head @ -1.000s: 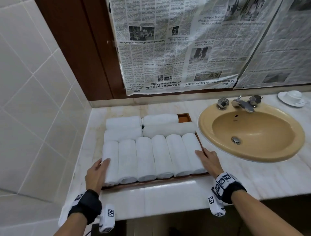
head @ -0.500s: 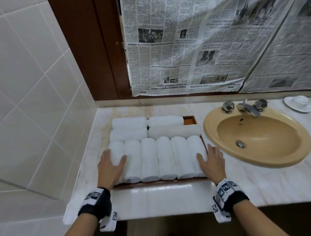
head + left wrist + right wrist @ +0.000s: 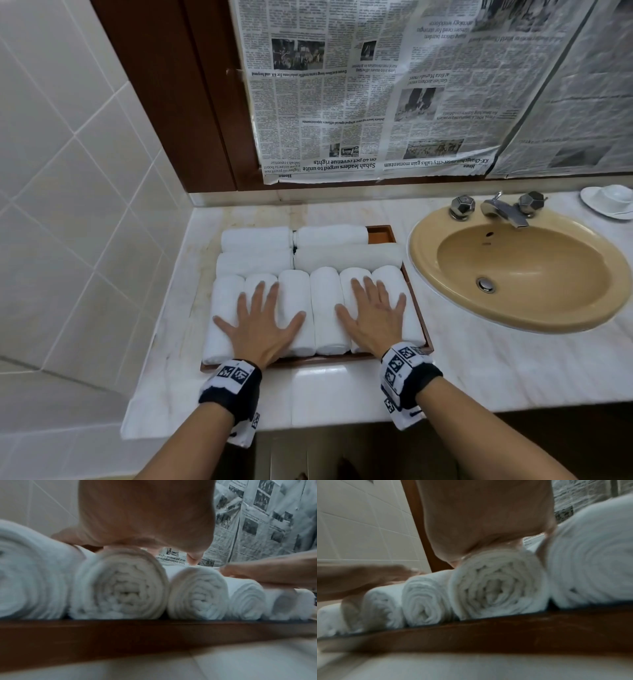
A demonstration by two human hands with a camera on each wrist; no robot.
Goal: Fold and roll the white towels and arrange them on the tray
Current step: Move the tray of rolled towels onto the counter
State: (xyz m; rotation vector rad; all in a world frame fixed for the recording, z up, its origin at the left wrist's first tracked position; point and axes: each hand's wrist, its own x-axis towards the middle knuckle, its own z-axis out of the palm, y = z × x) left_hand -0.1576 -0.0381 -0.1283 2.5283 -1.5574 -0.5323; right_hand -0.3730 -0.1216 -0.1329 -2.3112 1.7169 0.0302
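A brown wooden tray sits on the marble counter, filled with rolled white towels. Several rolls lie lengthwise in the near row and several crosswise behind them. My left hand lies flat, fingers spread, on the left rolls of the near row. My right hand lies flat, fingers spread, on the right rolls. The wrist views show the roll ends above the tray's front rim, with each palm resting on top.
A tan sink with chrome taps lies right of the tray. A white cup and saucer stand at the far right. Newspaper covers the wall behind. A tiled wall closes the left side.
Both hands moved inward from the tray's left and right sides onto the top of the near row of rolls, and now lie flat there.
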